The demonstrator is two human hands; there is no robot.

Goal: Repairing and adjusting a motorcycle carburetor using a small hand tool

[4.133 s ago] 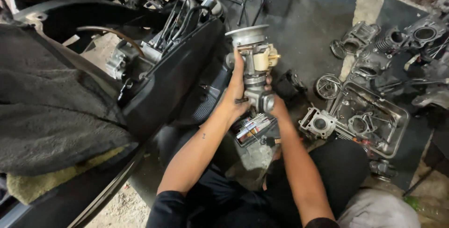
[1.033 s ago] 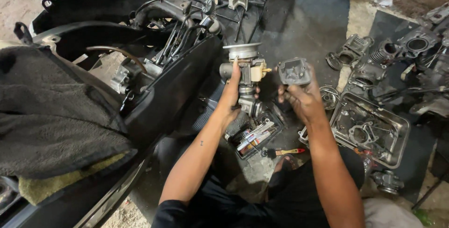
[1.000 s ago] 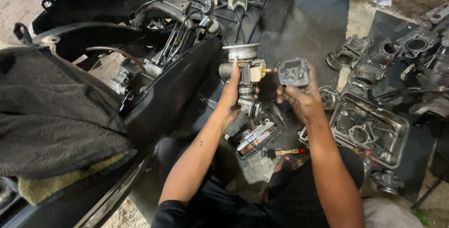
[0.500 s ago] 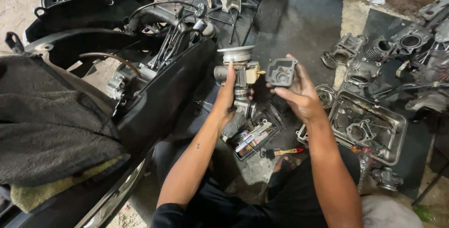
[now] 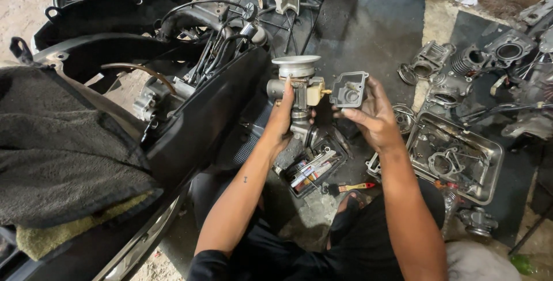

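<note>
My left hand [image 5: 282,121] grips a metal carburettor body [image 5: 296,85] upright, its round flange on top and a yellowish plastic part on its right side. My right hand [image 5: 374,117] holds the carburettor's separate grey float bowl [image 5: 348,90] just to the right of the body, open side facing me. The two parts are a few centimetres apart. Both forearms reach forward over an oily dark floor.
A stripped black scooter [image 5: 173,85] with exposed cables and a cloth-covered seat [image 5: 57,148] fills the left. A small tool box [image 5: 314,166] and a screwdriver [image 5: 348,188] lie below my hands. At right, a metal tray [image 5: 495,160] holds engine parts, with cylinders [image 5: 466,62] beyond.
Four seconds ago both hands were on the carburettor. The right hand has since come away holding the float bowl, and both parts now sit slightly higher and closer together.
</note>
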